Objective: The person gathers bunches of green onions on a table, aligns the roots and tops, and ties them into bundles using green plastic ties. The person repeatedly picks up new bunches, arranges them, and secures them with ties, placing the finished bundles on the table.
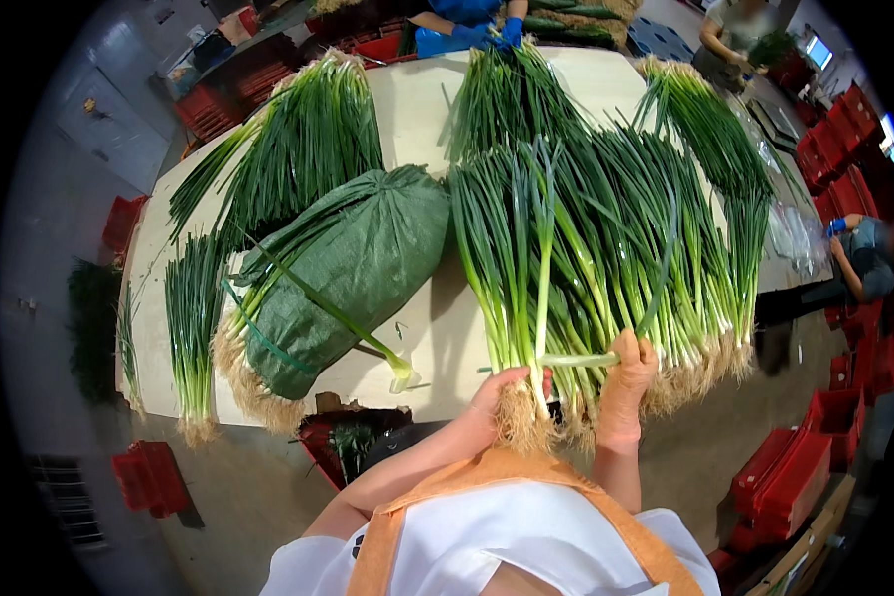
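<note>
My left hand (492,398) is closed around the white lower stalks of a scallion bunch (495,313), just above the tan roots (521,417). To its right, my right hand (626,372) grips a pale green leaf strip (579,360) that stretches level from the bunch. From that grip a long green leaf (667,268) curves up and away. More scallions (670,298) lie spread to the right, roots towards me. A green woven sack (365,261) tied around a bundle of scallions rests on the left, and a loose leaf piece (398,365) lies beside it.
The pale table (417,387) carries more scallion piles (305,141) at the far left and far right (704,123). Across it, a co-worker's blue-gloved hands (503,36) hold another bunch. Red crates (797,469) stand on the floor at right. Beneath the front edge sits a red bin (320,439).
</note>
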Motion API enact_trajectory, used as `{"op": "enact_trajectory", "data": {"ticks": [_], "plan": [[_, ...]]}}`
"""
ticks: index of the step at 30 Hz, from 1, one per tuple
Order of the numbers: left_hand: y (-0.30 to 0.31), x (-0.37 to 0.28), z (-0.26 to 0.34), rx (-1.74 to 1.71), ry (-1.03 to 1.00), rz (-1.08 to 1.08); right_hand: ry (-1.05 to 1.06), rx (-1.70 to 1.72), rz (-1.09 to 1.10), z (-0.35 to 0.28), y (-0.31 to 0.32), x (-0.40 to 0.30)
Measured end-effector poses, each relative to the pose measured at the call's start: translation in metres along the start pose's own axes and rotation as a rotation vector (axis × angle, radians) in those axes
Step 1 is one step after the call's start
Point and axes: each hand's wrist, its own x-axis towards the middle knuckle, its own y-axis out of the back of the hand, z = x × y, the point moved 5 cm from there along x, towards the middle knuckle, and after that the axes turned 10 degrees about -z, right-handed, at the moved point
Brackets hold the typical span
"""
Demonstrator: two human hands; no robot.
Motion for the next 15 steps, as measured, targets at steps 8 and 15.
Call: {"op": "enact_trajectory", "data": {"ticks": [8, 15], "plan": [[-0.021, -0.01, 0.008, -0.029, -0.019, -0.035, 0.037, 0.192, 0.109, 0.002, -0.002, 0.009], [-0.021, -0.011, -0.005, -0.299, -0.015, -0.344, -0.054, 0.272, 0.026, 0.036, 0.004, 0.026]]}}
